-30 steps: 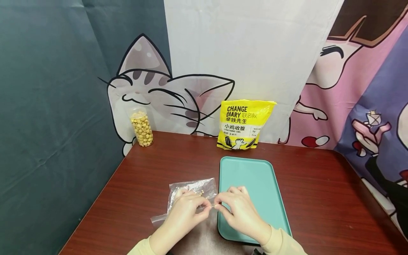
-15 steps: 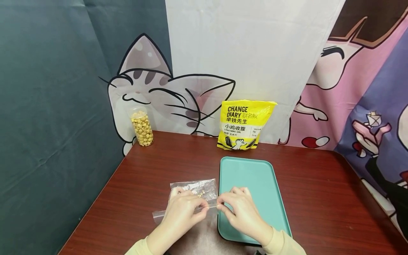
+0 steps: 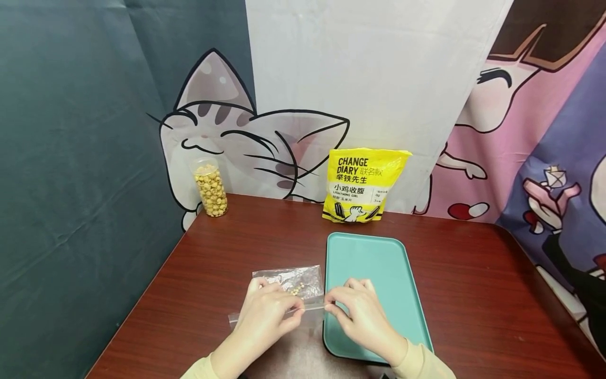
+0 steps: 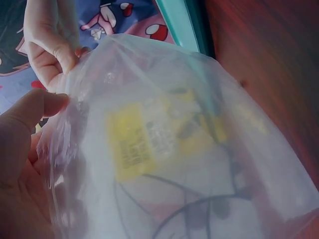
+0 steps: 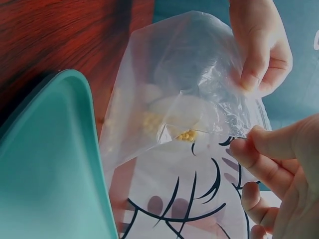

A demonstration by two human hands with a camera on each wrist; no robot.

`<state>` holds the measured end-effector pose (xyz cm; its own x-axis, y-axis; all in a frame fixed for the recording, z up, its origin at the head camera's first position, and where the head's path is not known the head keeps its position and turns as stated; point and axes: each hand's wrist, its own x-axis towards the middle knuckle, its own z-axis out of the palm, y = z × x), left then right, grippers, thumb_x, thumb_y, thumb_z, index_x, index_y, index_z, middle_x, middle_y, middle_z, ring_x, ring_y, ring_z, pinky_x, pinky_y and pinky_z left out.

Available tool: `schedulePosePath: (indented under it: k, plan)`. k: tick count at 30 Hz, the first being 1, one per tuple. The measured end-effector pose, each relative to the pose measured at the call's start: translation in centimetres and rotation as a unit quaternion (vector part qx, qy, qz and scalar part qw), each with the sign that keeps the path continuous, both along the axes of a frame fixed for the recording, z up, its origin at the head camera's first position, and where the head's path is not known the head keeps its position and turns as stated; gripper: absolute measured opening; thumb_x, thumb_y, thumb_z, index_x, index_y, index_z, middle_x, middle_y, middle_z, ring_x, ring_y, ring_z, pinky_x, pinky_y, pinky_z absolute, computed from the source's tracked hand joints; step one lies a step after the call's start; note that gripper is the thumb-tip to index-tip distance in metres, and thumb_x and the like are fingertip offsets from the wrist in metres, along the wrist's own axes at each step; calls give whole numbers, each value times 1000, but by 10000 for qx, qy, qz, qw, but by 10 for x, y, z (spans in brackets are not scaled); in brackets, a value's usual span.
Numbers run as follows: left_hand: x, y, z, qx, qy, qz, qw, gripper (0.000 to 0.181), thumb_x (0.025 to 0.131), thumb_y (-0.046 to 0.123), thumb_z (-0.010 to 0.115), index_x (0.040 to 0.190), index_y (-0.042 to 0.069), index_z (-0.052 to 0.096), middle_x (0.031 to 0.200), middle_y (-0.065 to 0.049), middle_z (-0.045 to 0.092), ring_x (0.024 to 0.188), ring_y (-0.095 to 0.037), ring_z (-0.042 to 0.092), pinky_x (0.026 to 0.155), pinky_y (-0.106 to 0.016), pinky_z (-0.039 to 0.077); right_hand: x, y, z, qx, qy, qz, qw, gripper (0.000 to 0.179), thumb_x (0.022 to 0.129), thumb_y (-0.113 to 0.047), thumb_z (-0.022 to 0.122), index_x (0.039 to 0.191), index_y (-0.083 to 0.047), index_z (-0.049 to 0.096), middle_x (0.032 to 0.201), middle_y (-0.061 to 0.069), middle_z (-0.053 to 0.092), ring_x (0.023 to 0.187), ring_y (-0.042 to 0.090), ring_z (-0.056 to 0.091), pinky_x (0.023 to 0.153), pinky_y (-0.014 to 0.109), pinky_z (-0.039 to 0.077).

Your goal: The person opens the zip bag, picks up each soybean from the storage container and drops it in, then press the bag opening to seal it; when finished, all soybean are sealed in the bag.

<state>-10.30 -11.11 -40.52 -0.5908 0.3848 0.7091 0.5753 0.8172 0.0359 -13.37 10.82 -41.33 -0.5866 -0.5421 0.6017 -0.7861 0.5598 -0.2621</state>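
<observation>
A clear zip-lock bag (image 3: 310, 279) stretches between both hands at the front of the table, left of the tray. Thumb and index finger of my left hand (image 3: 265, 313) pinch its zip strip partway along. At the strip's right end, my right hand (image 3: 355, 308) pinches the corner between thumb and fingertip, over the tray's left rim. A few small pale-yellow pieces (image 3: 296, 290) show through or beyond the film. From the right wrist, the film of the bag (image 5: 169, 74) looks thin and creased near the pinched corner. Part of the bag lies hidden behind the left hand.
A teal tray (image 3: 364, 252) lies under the right hand. At the back stand a yellow snack pouch (image 3: 364, 184) and, far left, a clear jar of popcorn (image 3: 211, 192). Printed cloth (image 3: 303, 63) hangs behind the brown table (image 3: 473, 295).
My left hand has slid left along the zip strip, widening the gap between the hands. The right hand has shifted slightly right, still pinching the corner.
</observation>
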Motion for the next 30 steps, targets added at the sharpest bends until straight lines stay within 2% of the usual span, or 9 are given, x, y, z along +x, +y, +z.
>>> schedulePosePath:
  k: [12, 20, 25, 30]
  plan:
    - [4, -13, -3, -88, -20, 103, 9999, 17, 62, 22, 73, 60, 30, 57, 53, 22, 49, 59, -2, 40, 74, -33, 31, -1, 5, -4, -89, 96, -38, 9999, 19, 71, -22, 78, 79, -29, 62, 79, -24, 61, 69, 1, 38, 74, 29, 26]
    - [7, -22, -3, -100, -111, 135, 9998, 13, 62, 21, 73, 63, 30, 65, 54, 22, 52, 58, -2, 39, 73, -32, 31, -2, 6, -5, -148, 149, -53, 9998, 20, 70, -21, 78, 80, -29, 62, 79, -25, 62, 69, 0, 39, 74, 28, 26]
    - [9, -28, -3, -86, -189, 190, 9996, 14, 61, 19, 71, 62, 30, 62, 53, 23, 49, 57, -2, 35, 72, -30, 29, -1, 6, -6, -155, 134, -48, 9998, 20, 71, -20, 78, 80, -30, 62, 79, -25, 62, 70, 0, 39, 74, 28, 26]
    - [11, -30, -4, -43, -126, 214, 9997, 12, 62, 20, 72, 64, 30, 66, 56, 24, 56, 57, -2, 37, 72, -31, 29, -2, 6, -7, -193, 188, -41, 9996, 20, 71, -21, 77, 80, -29, 62, 79, -24, 62, 69, 1, 39, 74, 28, 26]
